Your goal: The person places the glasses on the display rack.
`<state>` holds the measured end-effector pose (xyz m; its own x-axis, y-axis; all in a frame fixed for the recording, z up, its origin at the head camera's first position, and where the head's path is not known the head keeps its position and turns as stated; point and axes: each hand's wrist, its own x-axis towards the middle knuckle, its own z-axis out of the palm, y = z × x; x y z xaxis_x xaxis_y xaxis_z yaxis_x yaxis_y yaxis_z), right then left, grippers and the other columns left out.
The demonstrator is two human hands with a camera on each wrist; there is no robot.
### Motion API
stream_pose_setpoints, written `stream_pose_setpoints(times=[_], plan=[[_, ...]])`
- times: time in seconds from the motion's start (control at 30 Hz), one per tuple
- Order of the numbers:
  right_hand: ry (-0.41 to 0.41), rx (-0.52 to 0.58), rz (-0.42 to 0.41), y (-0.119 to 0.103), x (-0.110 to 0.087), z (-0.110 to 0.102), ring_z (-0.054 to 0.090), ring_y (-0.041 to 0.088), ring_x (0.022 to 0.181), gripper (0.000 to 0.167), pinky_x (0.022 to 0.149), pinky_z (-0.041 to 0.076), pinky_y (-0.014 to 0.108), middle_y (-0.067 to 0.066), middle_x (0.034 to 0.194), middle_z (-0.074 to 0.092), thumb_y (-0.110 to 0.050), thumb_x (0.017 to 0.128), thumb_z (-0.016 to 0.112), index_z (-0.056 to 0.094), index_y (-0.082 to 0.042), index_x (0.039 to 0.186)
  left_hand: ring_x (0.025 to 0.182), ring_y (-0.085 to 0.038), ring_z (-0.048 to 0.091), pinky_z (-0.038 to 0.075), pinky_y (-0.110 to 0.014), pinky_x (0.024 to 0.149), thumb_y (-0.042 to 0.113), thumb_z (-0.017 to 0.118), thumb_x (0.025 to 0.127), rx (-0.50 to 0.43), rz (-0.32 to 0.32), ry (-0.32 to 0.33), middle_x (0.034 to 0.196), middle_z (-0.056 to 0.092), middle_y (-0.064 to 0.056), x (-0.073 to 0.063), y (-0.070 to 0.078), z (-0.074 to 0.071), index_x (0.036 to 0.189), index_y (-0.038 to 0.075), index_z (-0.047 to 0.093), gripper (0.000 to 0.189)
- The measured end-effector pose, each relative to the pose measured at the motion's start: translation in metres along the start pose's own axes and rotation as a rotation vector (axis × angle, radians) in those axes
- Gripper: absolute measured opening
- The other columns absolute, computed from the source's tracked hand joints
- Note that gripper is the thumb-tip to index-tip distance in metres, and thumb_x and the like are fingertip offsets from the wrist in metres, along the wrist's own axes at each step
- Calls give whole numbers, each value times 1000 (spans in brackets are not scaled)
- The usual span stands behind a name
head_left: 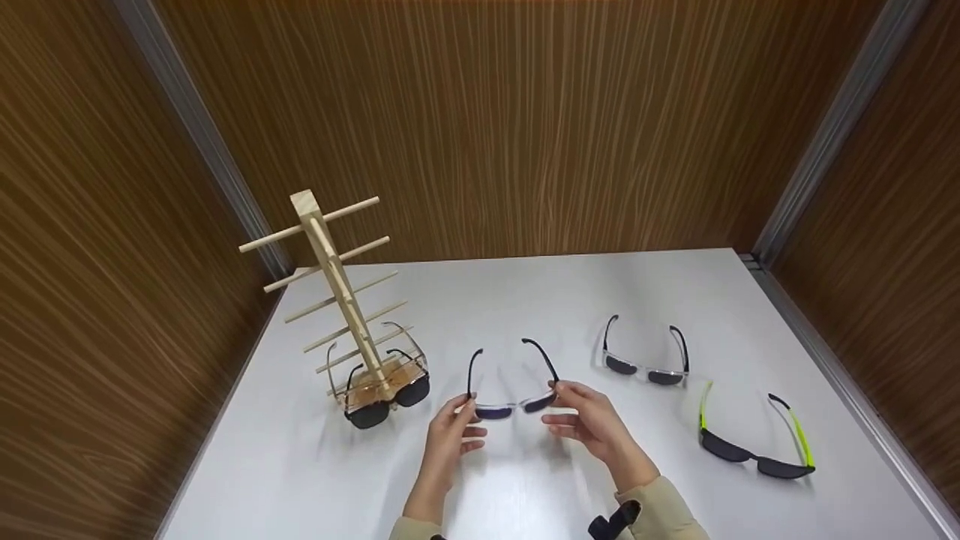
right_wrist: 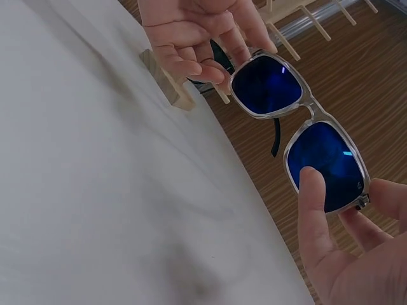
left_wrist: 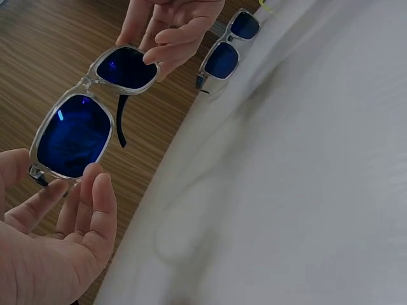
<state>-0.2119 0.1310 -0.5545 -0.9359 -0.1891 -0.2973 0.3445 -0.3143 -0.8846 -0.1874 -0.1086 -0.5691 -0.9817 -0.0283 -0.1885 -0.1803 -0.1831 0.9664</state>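
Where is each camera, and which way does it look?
Head: worn on the head, facing forward and down at the table and wooden rack; left hand, right hand and sleeves show.
Left wrist: worn there, facing the held sunglasses; both hands show.
Right wrist: worn there, facing the same sunglasses; both hands show.
Both wrist views share the blue lenses and clear frame.

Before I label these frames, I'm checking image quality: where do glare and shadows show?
Head view: bright patch on the tabletop, low in frame; left wrist: glints on the held sunglasses, soft shadows; right wrist: glints too, soft shadows.
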Motion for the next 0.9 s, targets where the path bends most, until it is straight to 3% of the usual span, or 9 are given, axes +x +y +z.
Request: stream_pose_setpoints(times=[0.17, 0.37, 0.53, 0.9], plan=[[2, -70, -42, -5, -2, 6, 67, 29, 80, 50, 70, 55, 36, 16, 100, 56, -31, 90, 62, 52, 1, 127, 79, -26, 63, 54, -36, 67, 35, 59, 91, -8, 24, 0, 96, 57, -13, -4, 6, -3, 127, 5, 52, 47], [2, -155, -63, -10, -4, 16, 66, 28, 80, 46, 71, 54, 37, 13, 98, 58, -31, 91, 61, 54, -1, 125, 78, -22, 64, 54, -35, 68, 36, 59, 91, -1, 10, 21, 95, 57, -11, -10, 12, -10, 128, 7, 53, 48], [-25, -187, -73, -10, -8, 22, 66, 29, 82, 42, 71, 54, 36, 14, 99, 60, -29, 92, 60, 56, -2, 124, 79, -21, 64, 54, -35, 69, 36, 59, 91, 5, 9, 36, 95, 58, -9, -19, 18, -16, 128, 7, 52, 47], [-66, -233, -154, -13, -6, 39, 66, 27, 83, 51, 71, 53, 34, 10, 99, 61, -33, 91, 61, 52, 1, 128, 80, -23, 64, 54, -35, 70, 27, 58, 93, 48, 64, 71, 96, 58, -13, -31, 37, -27, 129, 6, 52, 42]])
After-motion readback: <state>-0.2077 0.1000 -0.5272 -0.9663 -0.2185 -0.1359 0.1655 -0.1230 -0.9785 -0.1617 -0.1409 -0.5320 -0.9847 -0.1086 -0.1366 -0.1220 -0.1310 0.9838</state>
